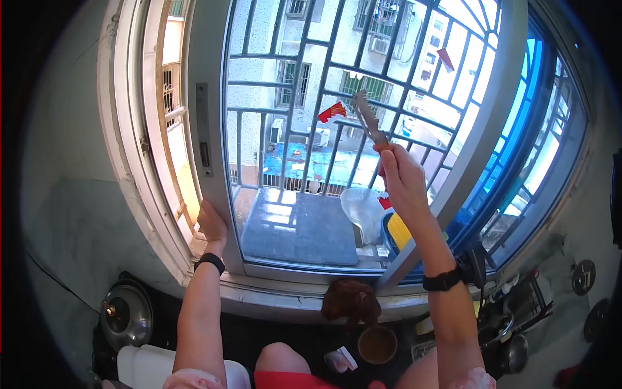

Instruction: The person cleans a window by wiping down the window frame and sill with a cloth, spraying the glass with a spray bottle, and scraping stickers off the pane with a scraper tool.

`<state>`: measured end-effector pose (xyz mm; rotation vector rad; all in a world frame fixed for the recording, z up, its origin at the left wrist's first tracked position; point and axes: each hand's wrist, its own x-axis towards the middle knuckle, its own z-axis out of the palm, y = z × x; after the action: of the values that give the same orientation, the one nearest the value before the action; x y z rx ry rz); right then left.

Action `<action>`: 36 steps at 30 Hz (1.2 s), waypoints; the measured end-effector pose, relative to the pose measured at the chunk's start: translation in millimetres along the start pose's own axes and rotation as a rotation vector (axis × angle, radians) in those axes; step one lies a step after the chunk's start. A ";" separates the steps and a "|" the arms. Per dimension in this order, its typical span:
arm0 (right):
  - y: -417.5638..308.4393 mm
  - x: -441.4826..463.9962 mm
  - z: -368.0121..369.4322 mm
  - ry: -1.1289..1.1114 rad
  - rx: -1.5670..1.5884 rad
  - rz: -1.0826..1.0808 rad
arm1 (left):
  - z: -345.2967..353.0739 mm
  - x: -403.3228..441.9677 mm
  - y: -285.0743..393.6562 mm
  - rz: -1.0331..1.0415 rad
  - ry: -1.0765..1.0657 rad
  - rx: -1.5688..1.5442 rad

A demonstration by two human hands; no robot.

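I see the right hand (403, 181) clenched round the serrated tool (367, 117), raised just right of a red scrap (329, 113), while the left hand (212, 225), its grip unclear to me, apparently steadies the window frame (206, 84) at left.

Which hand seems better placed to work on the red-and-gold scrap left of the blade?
Probably the right hand: it holds the jagged blade up beside the scrap. The left hand is lower, at the window frame, farther from the scrap.
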<state>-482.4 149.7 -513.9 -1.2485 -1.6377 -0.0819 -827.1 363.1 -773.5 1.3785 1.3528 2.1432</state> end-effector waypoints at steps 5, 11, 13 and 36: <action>17.6 21.9 17.0 0.159 -0.279 -0.108 | -1.2 0.3 -0.2 -0.019 -0.010 -0.023; 15.7 28.3 25.5 0.203 -0.487 -0.130 | -1.4 -2.2 -2.1 -0.009 -0.033 -0.044; 15.0 34.1 16.3 0.214 -0.472 -0.135 | -1.6 -0.9 -3.2 0.001 -0.040 -0.043; 30.7 58.1 -6.6 0.155 -0.532 -0.217 | -0.7 1.3 -1.5 0.017 -0.001 0.008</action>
<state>-451.2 199.1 -483.0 -1.4042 -1.6636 -0.7715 -828.7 364.3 -774.1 1.3983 1.3550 2.1505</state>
